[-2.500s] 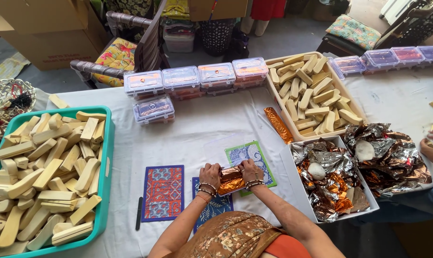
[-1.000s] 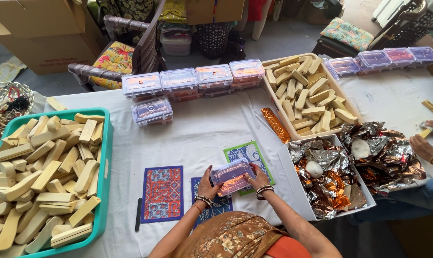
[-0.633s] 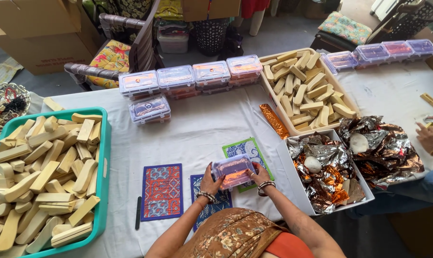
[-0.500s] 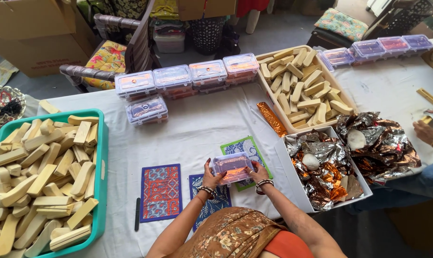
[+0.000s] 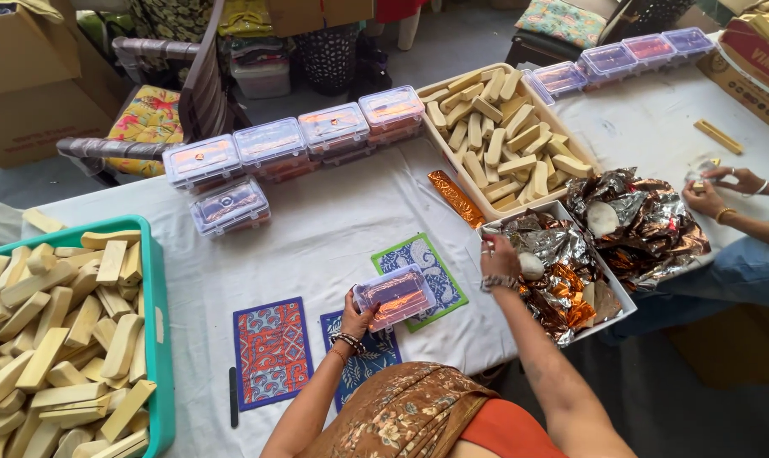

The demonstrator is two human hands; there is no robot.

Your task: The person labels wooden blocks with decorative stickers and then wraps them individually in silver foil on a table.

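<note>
My left hand (image 5: pixel 356 315) grips a closed clear plastic box (image 5: pixel 395 296) above the patterned mats (image 5: pixel 273 352); my right hand (image 5: pixel 499 254), fingers loosely curled and empty, reaches the foil tray (image 5: pixel 609 280). Six filled boxes (image 5: pixel 293 143) stand ready; bars still crowd the teal bin (image 5: pixel 158 339).

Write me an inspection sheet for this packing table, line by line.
Surface: table under a white cloth, three patterned mats near the front edge.
Job's things: clear lidded box; white tray of crumpled foil wrappers.
Clutter: teal crate of pale bars, wooden tray of bars, rows of filled lidded boxes, one wrapped bar.
Grips: left hand holds the box; right hand empty at the tray rim.
Cables: nothing seen.
Surroundings: cardboard boxes, chair with cushion; another person's hands at right.
</note>
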